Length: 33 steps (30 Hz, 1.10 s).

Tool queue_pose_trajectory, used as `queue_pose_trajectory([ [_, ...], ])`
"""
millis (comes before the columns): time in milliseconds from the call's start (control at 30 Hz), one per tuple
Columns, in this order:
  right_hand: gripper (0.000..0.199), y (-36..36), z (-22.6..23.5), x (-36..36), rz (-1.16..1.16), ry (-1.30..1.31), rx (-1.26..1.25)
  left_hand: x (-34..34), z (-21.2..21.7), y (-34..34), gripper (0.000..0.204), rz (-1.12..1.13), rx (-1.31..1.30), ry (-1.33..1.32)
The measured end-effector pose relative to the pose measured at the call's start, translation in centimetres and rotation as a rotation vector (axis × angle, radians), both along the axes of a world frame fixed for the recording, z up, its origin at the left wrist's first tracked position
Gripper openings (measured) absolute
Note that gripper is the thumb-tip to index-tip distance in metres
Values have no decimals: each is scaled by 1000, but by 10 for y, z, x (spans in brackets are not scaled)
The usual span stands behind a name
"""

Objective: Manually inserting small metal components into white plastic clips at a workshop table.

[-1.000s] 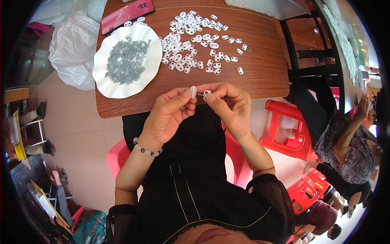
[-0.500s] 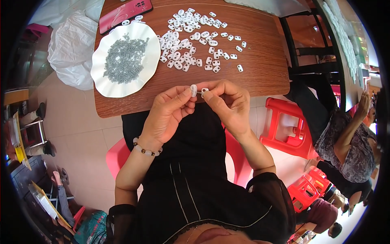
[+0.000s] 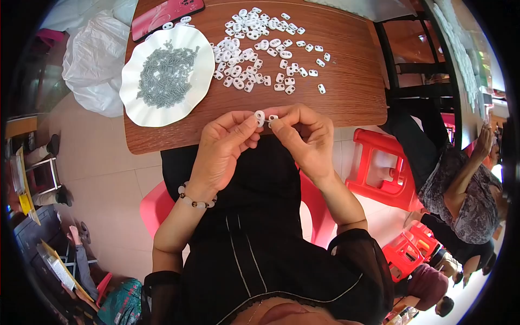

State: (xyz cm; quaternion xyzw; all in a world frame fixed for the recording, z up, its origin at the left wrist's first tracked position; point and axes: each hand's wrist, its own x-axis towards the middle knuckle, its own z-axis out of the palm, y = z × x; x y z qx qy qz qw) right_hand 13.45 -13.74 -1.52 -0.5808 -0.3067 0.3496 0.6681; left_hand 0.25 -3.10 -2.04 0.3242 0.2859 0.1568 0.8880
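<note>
Your left hand (image 3: 223, 142) pinches a white oval piece (image 3: 260, 117) in its fingers (image 3: 246, 125), and your right hand (image 3: 310, 140) pinches a little white block (image 3: 273, 117) just beside it.

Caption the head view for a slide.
Left hand and right hand each pinch a white cord-lock part near a plate of springs.

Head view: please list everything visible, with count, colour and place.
Wavy-edged plate: one, white, table's left
Slim cylindrical springs: many, grey, on plate
Small two-hole plastic pieces: many, white, mid-table
Rectangular phone: one, pink, beyond plate
Wooden table: one, brown, before person
Crumpled plastic bag: one, white, left of table
Plastic stools: at least two, red, right of person
Plastic chair: one, pink, under person
Other people: several, varied clothing, both edges
Left hand: one, bare, table's near edge, pinching white oval piece
Right hand: one, bare, beside it, pinching another
</note>
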Motion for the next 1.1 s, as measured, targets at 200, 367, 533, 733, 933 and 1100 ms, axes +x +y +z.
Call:
queue_pose_trajectory([
  [200,6,1,0,-2,16,-8,-7,-1,1,-2,21,46,207,53],
  [367,5,-1,-1,-2,22,-40,-13,1,4,-7,23,53,315,80],
  [533,6,-1,5,-1,68,-15,-44,-3,7,-4,23,38,319,90],
  [733,13,-3,8,6,205,92,-60,-8,11,2,22,-36,327,89],
  [933,25,-3,15,12,292,172,-82,-13,21,14,22,-184,375,79],
  [1100,44,-3,9,18,424,50,-57,-15,26,17,21,-247,364,37],
])
